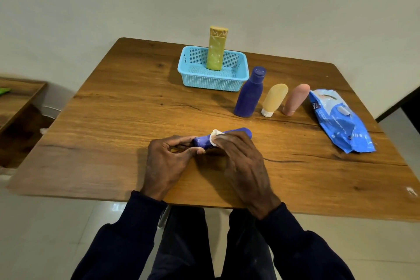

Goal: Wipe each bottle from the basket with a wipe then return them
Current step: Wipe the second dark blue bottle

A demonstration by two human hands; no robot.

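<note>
The blue wipes pack (341, 120) at the right edge reads "mee"; the smaller print is illegible. At lower centre the left hand (166, 161) has a narrow grip pinching one end of a purple tube (241, 132) held sideways over the bench (113, 109). The right hand (241, 161) curls its grip round a white wipe (214, 137) against the tube. At upper centre a yellow-green bottle (217, 52) stands in the blue basket (211, 82).

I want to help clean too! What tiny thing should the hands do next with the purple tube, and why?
Probably slide the wipe rightward along the purple tube. The right hand presses it near the tube's left part, the left hand holds that end, and the right tip looks uncovered.
</note>
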